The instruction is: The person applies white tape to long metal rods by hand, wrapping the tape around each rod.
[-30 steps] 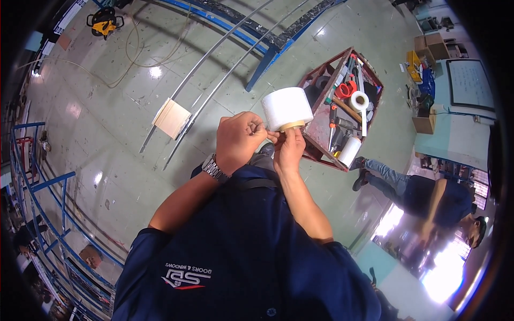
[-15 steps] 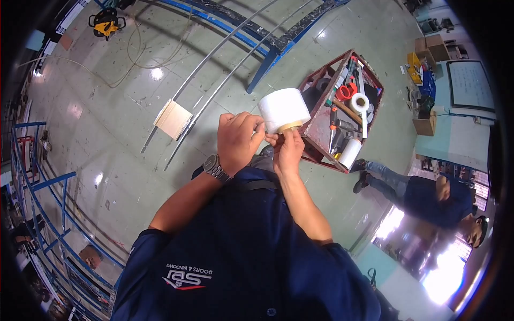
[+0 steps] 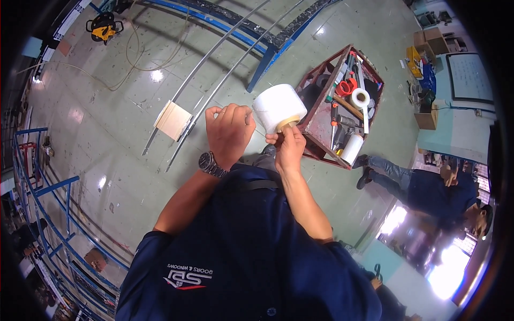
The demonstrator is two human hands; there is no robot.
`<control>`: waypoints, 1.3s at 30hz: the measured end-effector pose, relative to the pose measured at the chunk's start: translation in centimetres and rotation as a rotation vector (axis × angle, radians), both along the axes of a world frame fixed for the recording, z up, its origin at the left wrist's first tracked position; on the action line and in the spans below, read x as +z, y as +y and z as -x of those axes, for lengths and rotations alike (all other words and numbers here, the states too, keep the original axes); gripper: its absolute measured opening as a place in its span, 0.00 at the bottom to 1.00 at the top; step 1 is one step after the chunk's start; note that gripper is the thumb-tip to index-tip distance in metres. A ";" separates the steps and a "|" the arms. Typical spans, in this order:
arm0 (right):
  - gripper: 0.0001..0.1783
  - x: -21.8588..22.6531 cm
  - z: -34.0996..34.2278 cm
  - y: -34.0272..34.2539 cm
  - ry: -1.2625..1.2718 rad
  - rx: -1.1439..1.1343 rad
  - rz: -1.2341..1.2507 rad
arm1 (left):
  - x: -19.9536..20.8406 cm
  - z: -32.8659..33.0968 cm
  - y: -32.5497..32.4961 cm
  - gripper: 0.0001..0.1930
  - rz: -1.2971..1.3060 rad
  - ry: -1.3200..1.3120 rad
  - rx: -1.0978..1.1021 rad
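A white roll of stretch film (image 3: 277, 107) with a tan cardboard core is held up in front of my chest. My right hand (image 3: 289, 148) grips the roll from below, fingers at the core's end. My left hand (image 3: 229, 132), with a wristwatch on the wrist, is curled just left of the roll, fingertips close to its side. Whether they pinch the film's loose end is hidden from view.
A dark red open tool tray (image 3: 321, 150) on the floor holds tape rolls, a hammer and other tools. Long curved metal rails (image 3: 214, 75) and a blue frame (image 3: 262, 48) lie ahead. A small wooden board (image 3: 173, 120) lies left. Another person (image 3: 428, 187) stands at right.
My left hand has shifted slightly along the roll's side; the roll stays in my right hand. The person at right has moved a little.
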State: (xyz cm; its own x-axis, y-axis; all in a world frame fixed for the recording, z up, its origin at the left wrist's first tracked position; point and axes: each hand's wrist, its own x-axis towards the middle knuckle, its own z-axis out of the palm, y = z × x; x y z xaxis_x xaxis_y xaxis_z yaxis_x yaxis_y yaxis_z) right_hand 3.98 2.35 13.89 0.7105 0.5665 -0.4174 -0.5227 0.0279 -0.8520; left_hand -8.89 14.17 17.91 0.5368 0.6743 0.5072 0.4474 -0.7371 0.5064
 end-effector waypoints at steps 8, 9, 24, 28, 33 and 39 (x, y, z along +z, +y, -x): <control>0.13 0.0 0.1 -0.3 0.054 0.061 0.004 | -0.3 0.6 1.0 0.06 -0.023 0.031 0.064; 0.13 -0.2 0.1 -0.4 0.030 0.060 0.003 | -0.3 0.8 1.4 0.05 -0.040 0.019 0.097; 0.20 -1.3 -2.2 -2.2 0.609 0.097 -0.185 | 0.6 -0.4 0.6 0.09 0.225 -0.128 -0.221; 0.17 0.1 -1.4 -1.2 0.662 0.072 -0.216 | 1.1 -2.2 -1.4 0.13 0.175 -0.060 -0.220; 0.19 -0.5 -1.0 -1.1 0.567 0.077 -0.187 | 0.8 -3.5 -1.4 0.10 -0.117 0.016 -0.209; 0.18 -1.2 -1.0 -1.4 0.572 0.035 -0.124 | -0.6 -3.4 1.7 0.11 -0.154 -0.079 -0.333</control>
State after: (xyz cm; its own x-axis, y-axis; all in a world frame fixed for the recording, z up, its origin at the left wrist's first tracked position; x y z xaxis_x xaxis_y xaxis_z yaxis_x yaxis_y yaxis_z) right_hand 4.98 0.92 12.69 0.3718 0.6547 -0.6581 -0.9009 0.0835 -0.4258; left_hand -5.50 15.86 17.36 0.6687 0.3822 0.6378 0.1347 -0.9059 0.4015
